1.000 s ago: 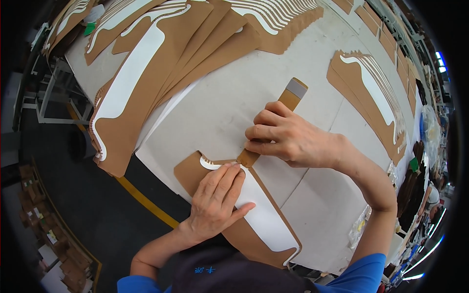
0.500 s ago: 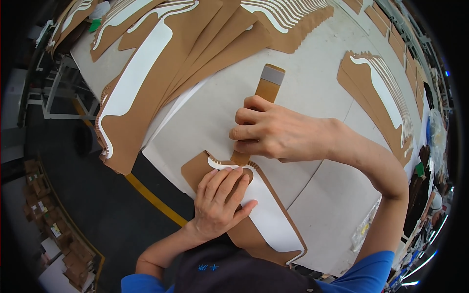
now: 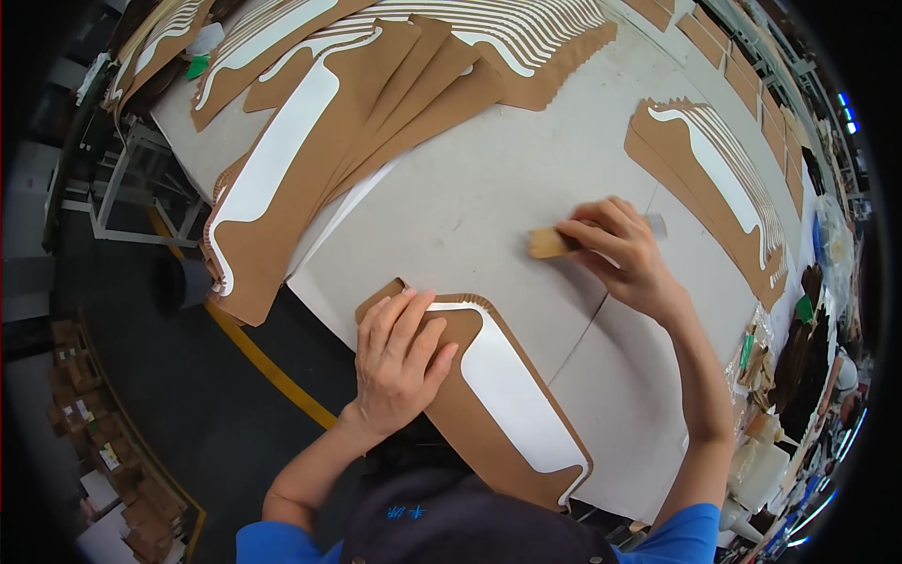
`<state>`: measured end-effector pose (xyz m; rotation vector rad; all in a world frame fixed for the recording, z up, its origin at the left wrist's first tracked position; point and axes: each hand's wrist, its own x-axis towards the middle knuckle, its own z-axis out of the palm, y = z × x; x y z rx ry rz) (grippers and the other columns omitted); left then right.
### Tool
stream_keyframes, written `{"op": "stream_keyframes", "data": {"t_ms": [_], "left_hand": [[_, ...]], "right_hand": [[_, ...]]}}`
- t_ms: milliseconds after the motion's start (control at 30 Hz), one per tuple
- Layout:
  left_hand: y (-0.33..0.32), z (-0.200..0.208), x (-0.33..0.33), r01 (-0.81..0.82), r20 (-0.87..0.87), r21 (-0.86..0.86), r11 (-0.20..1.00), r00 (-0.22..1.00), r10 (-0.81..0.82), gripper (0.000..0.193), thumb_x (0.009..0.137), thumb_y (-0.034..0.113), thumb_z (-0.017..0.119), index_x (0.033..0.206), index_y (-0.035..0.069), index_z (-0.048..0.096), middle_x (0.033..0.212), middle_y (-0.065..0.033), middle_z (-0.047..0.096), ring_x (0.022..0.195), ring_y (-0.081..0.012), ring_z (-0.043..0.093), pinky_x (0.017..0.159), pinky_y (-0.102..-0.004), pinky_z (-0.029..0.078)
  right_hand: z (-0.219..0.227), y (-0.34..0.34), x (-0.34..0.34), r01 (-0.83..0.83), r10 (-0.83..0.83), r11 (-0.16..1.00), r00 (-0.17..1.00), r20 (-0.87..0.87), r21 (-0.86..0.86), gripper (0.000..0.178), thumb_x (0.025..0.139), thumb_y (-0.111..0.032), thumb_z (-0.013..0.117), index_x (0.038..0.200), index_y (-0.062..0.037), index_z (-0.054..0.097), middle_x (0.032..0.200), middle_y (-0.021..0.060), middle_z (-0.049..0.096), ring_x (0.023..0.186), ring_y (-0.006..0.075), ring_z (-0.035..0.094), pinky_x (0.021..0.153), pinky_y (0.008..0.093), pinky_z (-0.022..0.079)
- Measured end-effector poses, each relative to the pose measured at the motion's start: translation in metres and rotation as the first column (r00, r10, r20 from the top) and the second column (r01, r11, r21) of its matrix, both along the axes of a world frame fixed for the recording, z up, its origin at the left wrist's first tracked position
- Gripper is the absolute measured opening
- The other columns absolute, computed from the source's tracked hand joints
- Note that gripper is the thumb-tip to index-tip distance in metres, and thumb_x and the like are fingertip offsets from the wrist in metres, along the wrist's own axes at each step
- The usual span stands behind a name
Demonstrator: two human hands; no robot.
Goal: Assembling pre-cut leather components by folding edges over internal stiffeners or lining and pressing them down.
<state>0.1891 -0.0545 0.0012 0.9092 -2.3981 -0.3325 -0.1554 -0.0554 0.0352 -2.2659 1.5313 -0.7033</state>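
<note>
A brown sheet piece (image 3: 456, 399) with a white shaped panel (image 3: 512, 404) lies at the near edge of the pale table (image 3: 451, 226). Small notches run along its far, curved edge. My left hand (image 3: 395, 362) rests on its far left end, fingers stretched out and flat over the brown material. To the right and farther off, my right hand (image 3: 625, 254) is closed round a flat wooden strip (image 3: 552, 243), clear of the piece. The strip's light grey end shows beyond my fingers, blurred by motion.
Fanned brown pieces (image 3: 315, 202) with white panels cover the table's far left. More overlapping ones (image 3: 554, 80) lie at the back, and another stack (image 3: 658, 164) at the right. White plastic bottles (image 3: 761, 475) stand by the right edge. A yellow floor line (image 3: 272, 371) passes at left.
My right hand has lifted the wooden strip off the piece's notched edge and swung it right, turning it sideways. My left hand has slid slightly left and farther up along the piece.
</note>
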Motion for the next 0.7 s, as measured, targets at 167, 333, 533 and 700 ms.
{"op": "stream_keyframes", "data": {"t_ms": [167, 333, 533, 700], "left_hand": [[-0.002, 0.003, -0.004, 0.081, 0.058, -0.020, 0.997, 0.995, -0.080, 0.035, 0.089, 0.013, 0.079, 0.119, -0.002, 0.067, 0.143, -0.0210, 0.063, 0.135, -0.0381, 0.058, 0.114, -0.0535, 0.044], [0.002, -0.005, -0.009, 0.093, 0.061, -0.099, 0.991, 0.994, -0.087, 0.036, 0.091, 0.010, 0.079, 0.121, -0.004, 0.066, 0.142, -0.0229, 0.065, 0.134, -0.0398, 0.060, 0.111, -0.0514, 0.050], [0.005, -0.009, -0.009, 0.085, -0.003, -0.146, 0.986, 0.996, -0.087, 0.031, 0.090, 0.006, 0.079, 0.116, -0.006, 0.068, 0.136, -0.0209, 0.068, 0.129, -0.0379, 0.064, 0.102, -0.0447, 0.056], [0.012, -0.015, -0.002, 0.164, -0.063, -0.167, 0.972, 0.982, -0.176, 0.022, 0.087, 0.000, 0.078, 0.109, -0.003, 0.071, 0.117, -0.0137, 0.071, 0.119, -0.0335, 0.068, 0.094, -0.0412, 0.060]], "right_hand": [[-0.005, 0.101, -0.029, 0.350, -0.350, 0.937, 0.931, -0.107, -0.014, 0.035, 0.085, 0.001, 0.077, 0.120, -0.0021, 0.074, 0.116, 0.0114, 0.066, 0.107, 0.0321, 0.061, 0.093, 0.0442, 0.049], [-0.013, 0.135, -0.019, 0.464, -0.467, 0.884, 0.879, -0.095, -0.051, 0.039, 0.086, 0.004, 0.076, 0.124, -0.0022, 0.072, 0.121, 0.0114, 0.065, 0.108, 0.0326, 0.060, 0.093, 0.0442, 0.049], [-0.020, 0.138, -0.014, 0.435, -0.461, 0.884, 0.871, -0.171, -0.169, 0.041, 0.087, 0.004, 0.074, 0.128, -0.0034, 0.070, 0.124, 0.0106, 0.064, 0.111, 0.0316, 0.060, 0.093, 0.0448, 0.049], [-0.025, 0.142, -0.011, 0.436, -0.474, 0.871, 0.866, -0.156, -0.226, 0.040, 0.090, 0.002, 0.073, 0.129, -0.0040, 0.069, 0.124, 0.0100, 0.064, 0.113, 0.0313, 0.060, 0.095, 0.0460, 0.048]]}}
